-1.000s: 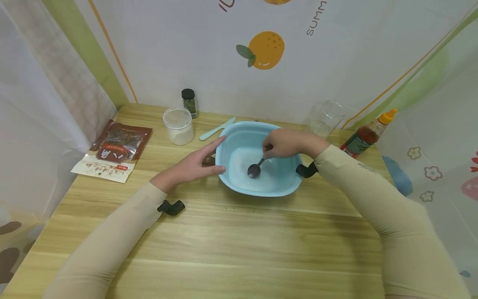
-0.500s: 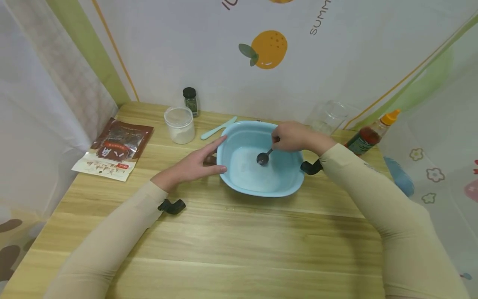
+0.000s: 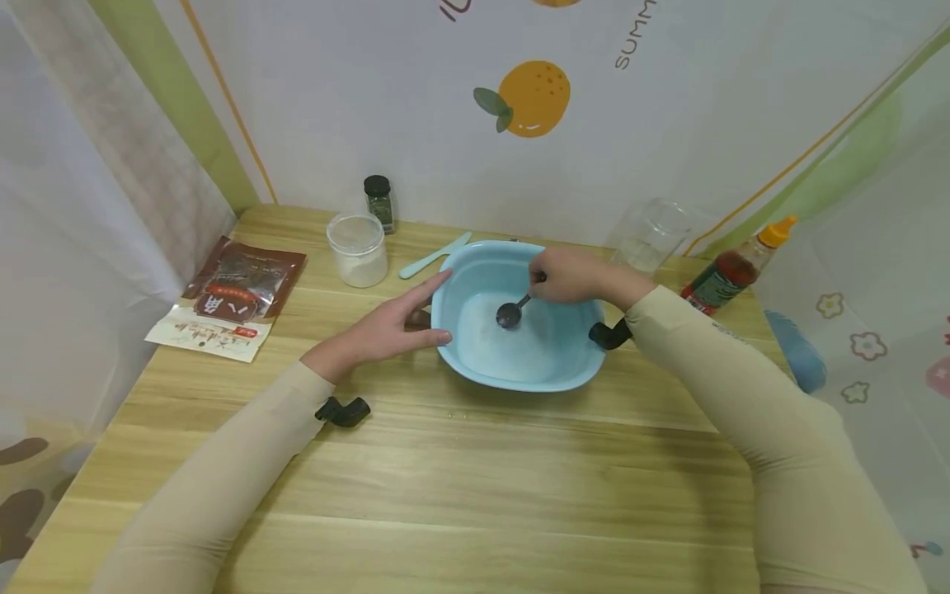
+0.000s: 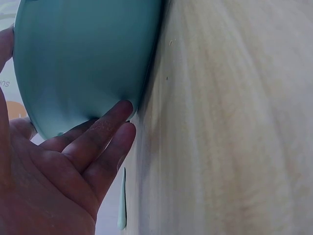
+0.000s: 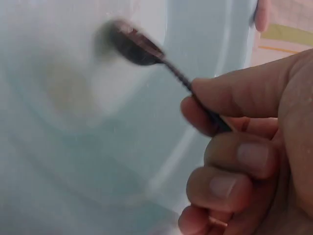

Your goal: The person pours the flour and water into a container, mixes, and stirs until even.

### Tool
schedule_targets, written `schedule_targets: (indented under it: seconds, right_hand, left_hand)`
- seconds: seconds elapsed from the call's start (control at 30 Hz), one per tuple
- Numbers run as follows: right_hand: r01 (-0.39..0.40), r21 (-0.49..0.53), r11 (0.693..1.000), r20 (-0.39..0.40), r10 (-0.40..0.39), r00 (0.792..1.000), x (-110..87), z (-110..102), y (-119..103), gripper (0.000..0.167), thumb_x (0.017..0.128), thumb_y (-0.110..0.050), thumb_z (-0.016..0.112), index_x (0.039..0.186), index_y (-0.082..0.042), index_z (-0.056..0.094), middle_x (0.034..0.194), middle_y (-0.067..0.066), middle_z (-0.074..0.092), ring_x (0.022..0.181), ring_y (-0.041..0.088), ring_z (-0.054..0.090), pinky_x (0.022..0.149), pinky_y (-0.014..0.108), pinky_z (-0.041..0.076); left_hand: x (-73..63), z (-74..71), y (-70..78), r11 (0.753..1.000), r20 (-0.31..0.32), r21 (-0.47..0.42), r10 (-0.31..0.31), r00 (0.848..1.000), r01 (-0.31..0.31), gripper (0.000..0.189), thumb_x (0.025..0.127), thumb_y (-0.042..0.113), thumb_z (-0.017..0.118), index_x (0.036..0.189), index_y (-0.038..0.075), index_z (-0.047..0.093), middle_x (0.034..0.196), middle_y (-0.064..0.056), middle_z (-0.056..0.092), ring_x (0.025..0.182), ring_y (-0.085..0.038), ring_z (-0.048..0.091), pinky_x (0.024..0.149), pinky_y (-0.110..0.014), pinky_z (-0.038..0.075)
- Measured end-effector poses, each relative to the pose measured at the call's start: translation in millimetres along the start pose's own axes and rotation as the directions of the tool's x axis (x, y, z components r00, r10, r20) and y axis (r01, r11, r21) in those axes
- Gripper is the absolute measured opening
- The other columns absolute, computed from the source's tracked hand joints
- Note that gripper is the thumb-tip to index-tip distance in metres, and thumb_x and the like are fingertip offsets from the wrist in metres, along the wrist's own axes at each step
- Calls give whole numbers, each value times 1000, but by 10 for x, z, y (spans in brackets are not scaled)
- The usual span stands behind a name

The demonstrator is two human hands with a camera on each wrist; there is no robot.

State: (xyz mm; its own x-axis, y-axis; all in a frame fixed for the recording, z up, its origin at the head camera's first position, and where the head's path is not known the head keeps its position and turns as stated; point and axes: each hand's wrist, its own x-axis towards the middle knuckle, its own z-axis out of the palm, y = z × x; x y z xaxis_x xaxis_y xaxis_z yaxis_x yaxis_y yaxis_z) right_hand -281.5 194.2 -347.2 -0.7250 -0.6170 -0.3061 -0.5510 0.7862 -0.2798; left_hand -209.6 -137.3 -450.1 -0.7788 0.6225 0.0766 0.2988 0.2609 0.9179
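A light blue plastic basin (image 3: 519, 375) stands on the wooden table, with something whitish over its floor. My left hand (image 3: 382, 330) rests against its left end, fingers spread and fairly straight along the outer wall. In the left wrist view, the left hand (image 4: 58, 166) touches the basin's side (image 4: 88, 58) low down, near the tabletop. My right hand (image 3: 571, 276) reaches inside the basin and pinches a dark spoon (image 3: 509, 315) by its handle. In the right wrist view, thumb and curled fingers of the right hand (image 5: 244, 132) grip the spoon (image 5: 139, 46), its bowl slightly blurred.
Left of the basin are a brown-and-white spice packet (image 3: 232, 297), a clear jar of white powder (image 3: 358, 252) and a black-capped spice bottle (image 3: 378, 204). A pale green spatula (image 3: 434, 256) lies behind. At right stand a clear glass (image 3: 649, 239) and a red sauce bottle (image 3: 731, 272).
The right hand and spoon shift inside the basin, first back and to the right, then to the left again. The left hand stays against the basin's left end.
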Motion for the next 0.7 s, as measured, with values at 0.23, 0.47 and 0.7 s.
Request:
schedule_targets:
  seconds: [0.23, 0.47, 0.7]
  right_hand:
    - [-1, -58, 998, 114, 8, 993, -56, -79, 35, 17, 99, -17, 67, 83, -13, 73, 75, -2, 59, 71, 16, 51, 66, 34, 43]
    - [88, 40, 995, 161, -94, 983, 62, 55, -106, 21, 110, -24, 70, 95, -11, 78, 81, -1, 64, 76, 17, 54, 73, 36, 45]
    - [-13, -43, 999, -48, 11, 999, 109, 27, -100, 20, 109, -21, 67, 99, -7, 79, 90, 5, 73, 79, 23, 62, 71, 38, 52]
  left_hand:
    - [-1, 8, 16, 1000, -3, -15, -13, 1000, 12, 99, 107, 28, 80, 181, 32, 14, 176, -15, 40, 136, -36, 69, 114, -54, 56]
    - [-3, 8, 4, 1000, -2, -2, -9, 1000, 9, 100, 106, 30, 80, 181, 32, 13, 178, -15, 38, 137, -36, 68, 116, -55, 55]
    - [-1, -7, 30, 1000, -9, 13, -13, 1000, 14, 101, 106, 29, 81, 181, 31, 14, 176, -16, 40, 135, -35, 69, 117, -55, 54]
